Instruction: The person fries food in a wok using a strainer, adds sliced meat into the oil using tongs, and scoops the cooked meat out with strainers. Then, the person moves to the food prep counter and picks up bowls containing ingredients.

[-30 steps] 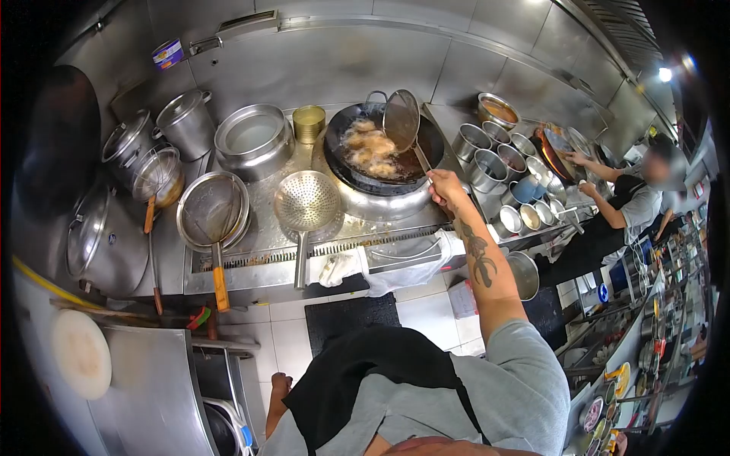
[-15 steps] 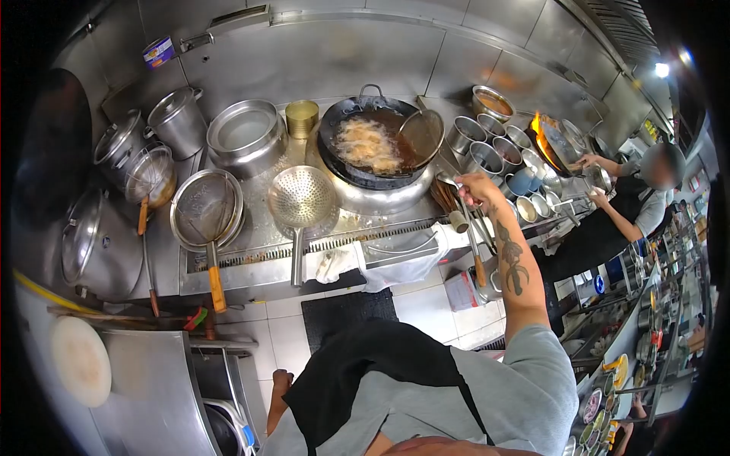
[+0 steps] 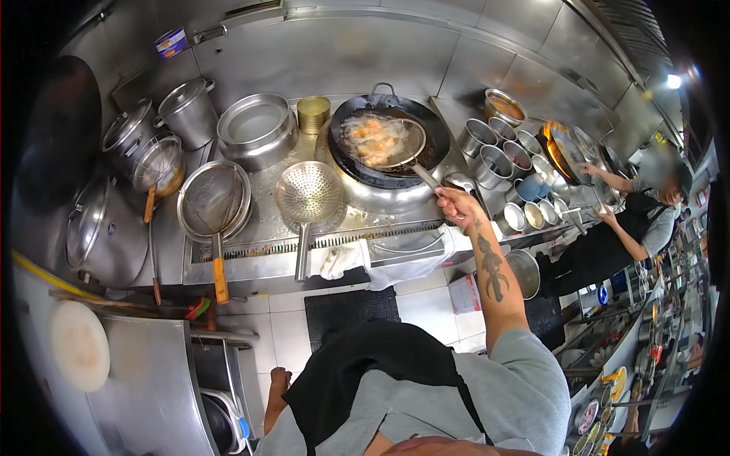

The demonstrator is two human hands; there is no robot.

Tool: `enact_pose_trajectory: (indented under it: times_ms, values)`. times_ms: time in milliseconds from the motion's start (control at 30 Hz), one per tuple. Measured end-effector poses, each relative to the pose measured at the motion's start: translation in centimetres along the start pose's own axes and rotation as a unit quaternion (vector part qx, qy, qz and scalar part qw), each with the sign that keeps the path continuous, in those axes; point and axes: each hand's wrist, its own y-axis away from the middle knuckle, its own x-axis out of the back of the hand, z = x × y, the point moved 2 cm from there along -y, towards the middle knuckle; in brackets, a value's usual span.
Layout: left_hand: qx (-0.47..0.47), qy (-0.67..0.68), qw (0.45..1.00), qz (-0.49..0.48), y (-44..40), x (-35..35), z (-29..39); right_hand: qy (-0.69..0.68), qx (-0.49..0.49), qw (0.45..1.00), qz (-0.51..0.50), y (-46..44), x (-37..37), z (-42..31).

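Observation:
My right hand (image 3: 459, 207) is closed around the metal handle of a mesh skimmer (image 3: 411, 131). The skimmer's round head lies in a black wok (image 3: 386, 181), at the right side of pale golden pieces of food (image 3: 372, 138) in bubbling oil. Part of the food is behind the mesh. My left hand (image 3: 280, 377) hangs low by my side, well away from the stove, its fingers curled and no object visible in them. A perforated ladle (image 3: 310, 191) rests left of the wok, its handle over the stove's front edge.
Left on the stove are a wooden-handled strainer (image 3: 215, 199), a large pot (image 3: 256, 148) and a brass-coloured can (image 3: 313, 114). Several metal containers (image 3: 493, 166) stand right of the wok. Beyond them, a co-worker (image 3: 620, 220) handles a flaming wok (image 3: 566, 156). A white cloth (image 3: 403, 262) hangs in front.
My right hand has moved left and slightly down with the skimmer. The skimmer's head has shifted left from the wok's right side toward the frying food. My left hand stays low.

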Motion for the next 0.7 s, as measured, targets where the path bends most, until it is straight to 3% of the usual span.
enact_pose_trajectory:
  times_ms: [100, 167, 267, 700]
  values:
    - [0.023, 0.019, 1.000, 0.001, 0.6, -0.3, -0.1, -0.007, 0.006, 1.000, -0.023, 1.9, 0.8, -0.5]
    - [-0.004, -0.046, 0.998, -0.033, -4.4, -2.0, -5.1, -0.013, 0.006, 1.000, -0.009, 2.3, 0.5, -0.7]
    - [-0.063, -0.136, 0.988, -0.026, -4.9, -1.6, -5.4, 0.007, 0.024, 1.000, 0.007, 1.7, 0.9, -0.6]
    - [-0.101, -0.184, 0.978, -0.014, -4.1, 0.0, -1.0, 0.250, 0.118, 0.944, 0.181, -0.4, -2.5, -1.6]
